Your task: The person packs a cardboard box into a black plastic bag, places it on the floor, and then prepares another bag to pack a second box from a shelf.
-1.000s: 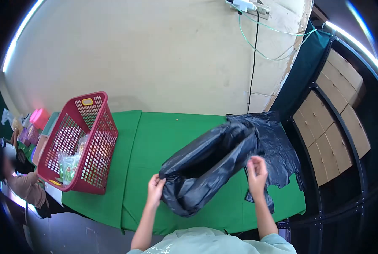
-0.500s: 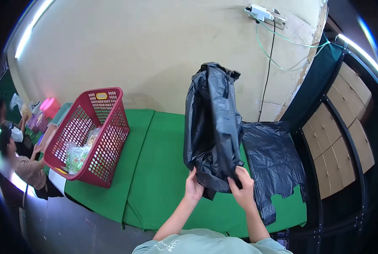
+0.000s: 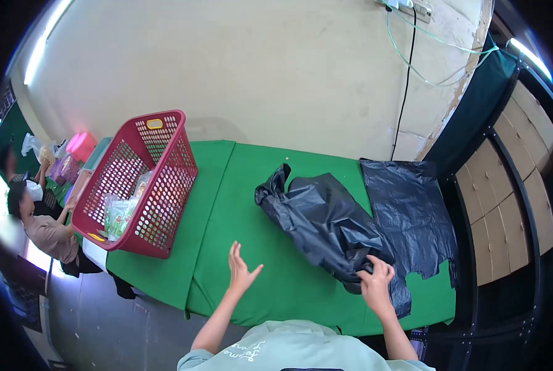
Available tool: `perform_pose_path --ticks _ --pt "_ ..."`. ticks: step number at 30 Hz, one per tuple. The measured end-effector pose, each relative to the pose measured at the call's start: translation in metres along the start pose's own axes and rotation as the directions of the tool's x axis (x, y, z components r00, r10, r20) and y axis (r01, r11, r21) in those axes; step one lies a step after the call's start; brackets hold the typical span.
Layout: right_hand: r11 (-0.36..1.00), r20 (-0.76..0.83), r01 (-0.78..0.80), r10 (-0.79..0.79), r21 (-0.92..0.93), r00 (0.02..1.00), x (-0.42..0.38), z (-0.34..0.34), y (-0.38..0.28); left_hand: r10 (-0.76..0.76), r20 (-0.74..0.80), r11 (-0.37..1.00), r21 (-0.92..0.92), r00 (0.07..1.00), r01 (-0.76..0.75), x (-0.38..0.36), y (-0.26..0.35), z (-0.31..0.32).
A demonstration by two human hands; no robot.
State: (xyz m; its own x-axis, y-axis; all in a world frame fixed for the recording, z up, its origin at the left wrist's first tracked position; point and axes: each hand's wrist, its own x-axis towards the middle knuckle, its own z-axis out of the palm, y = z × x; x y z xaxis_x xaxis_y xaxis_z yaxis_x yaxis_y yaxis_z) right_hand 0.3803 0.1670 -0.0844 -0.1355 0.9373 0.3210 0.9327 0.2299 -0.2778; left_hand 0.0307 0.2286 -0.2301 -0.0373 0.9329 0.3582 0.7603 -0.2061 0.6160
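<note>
A puffed, crumpled black plastic bag (image 3: 329, 219) lies slantwise on the green cloth (image 3: 227, 229) covering the table. My right hand (image 3: 377, 281) has its fingers curled on the bag's near right end, pinching the plastic. Apart from the bag, my left hand (image 3: 242, 272) hovers over the cloth with fingers spread and nothing in it. Partly under the bag's right side, a flat black plastic bag (image 3: 406, 213) with a cut-out handle edge is spread on the cloth.
A red perforated basket (image 3: 177, 185) holding clear packets (image 3: 120, 213) stands at the left. Two other people work beyond it, one in a brown shirt (image 3: 51, 235). At the right is a black rack (image 3: 508, 198) with cardboard boxes (image 3: 496, 238). A cable (image 3: 403, 99) hangs down the wall.
The bag, held up with its mouth open by both hands before, has come down onto the table. My left hand has let go and moved left; my right hand has shifted right with the bag's end.
</note>
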Motion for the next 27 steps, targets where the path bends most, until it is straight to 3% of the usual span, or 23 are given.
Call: perform_pose_path --ticks 2,8,12,13,16,17,20,21,23,25,26,27 --pt "0.994 -0.024 -0.104 0.105 0.013 0.994 -0.016 0.004 0.021 0.058 0.031 0.995 0.085 0.998 -0.061 0.012 -0.006 0.002" --pt "0.976 -0.069 -0.141 0.154 0.164 0.986 -0.051 0.015 0.060 0.402 0.113 0.892 0.178 0.909 -0.417 0.073 0.021 0.030" --pt "0.941 -0.088 -0.291 0.310 0.174 0.947 -0.066 0.015 0.084 0.524 0.226 0.742 0.351 0.821 -0.571 0.116 0.032 0.035" --pt "0.923 -0.096 -0.348 0.366 0.162 0.926 -0.070 0.015 0.089 0.525 0.194 0.816 0.163 0.829 -0.555 0.123 0.041 0.024" --pt "0.784 -0.038 -0.531 0.571 0.320 0.820 -0.076 0.030 0.123 0.281 0.514 0.959 -0.192 0.810 -0.210 0.133 0.048 0.009" --pt "0.784 -0.143 -0.444 0.546 0.434 0.826 -0.070 0.030 0.127 0.194 0.621 0.964 -0.264 0.760 -0.031 0.135 0.052 0.000" --pt "0.722 0.025 -0.521 0.574 0.455 0.818 -0.051 0.015 0.153 0.067 0.861 0.920 -0.249 0.504 0.302 0.143 0.054 -0.030" --pt "0.640 0.186 -0.582 0.577 0.502 0.795 -0.046 0.018 0.169 0.163 0.847 0.837 -0.390 0.505 0.384 0.138 0.027 -0.019" --pt "0.511 0.447 -0.673 0.505 0.535 0.738 -0.038 0.037 0.189 0.098 0.917 0.806 -0.301 0.387 0.509 0.130 0.016 -0.018" --pt "0.556 0.538 -0.700 0.458 0.448 0.708 -0.030 0.058 0.192 -0.024 0.965 0.822 -0.129 0.261 0.555 0.121 -0.006 -0.007" --pt "0.580 0.582 -0.709 0.436 0.402 0.687 -0.026 0.069 0.195 -0.079 0.951 0.843 -0.096 0.300 0.529 0.110 -0.020 0.003" --pt "0.683 0.491 -0.635 0.440 0.360 0.752 -0.029 0.089 0.203 -0.131 0.931 0.863 -0.062 0.342 0.501 0.099 -0.032 0.011"
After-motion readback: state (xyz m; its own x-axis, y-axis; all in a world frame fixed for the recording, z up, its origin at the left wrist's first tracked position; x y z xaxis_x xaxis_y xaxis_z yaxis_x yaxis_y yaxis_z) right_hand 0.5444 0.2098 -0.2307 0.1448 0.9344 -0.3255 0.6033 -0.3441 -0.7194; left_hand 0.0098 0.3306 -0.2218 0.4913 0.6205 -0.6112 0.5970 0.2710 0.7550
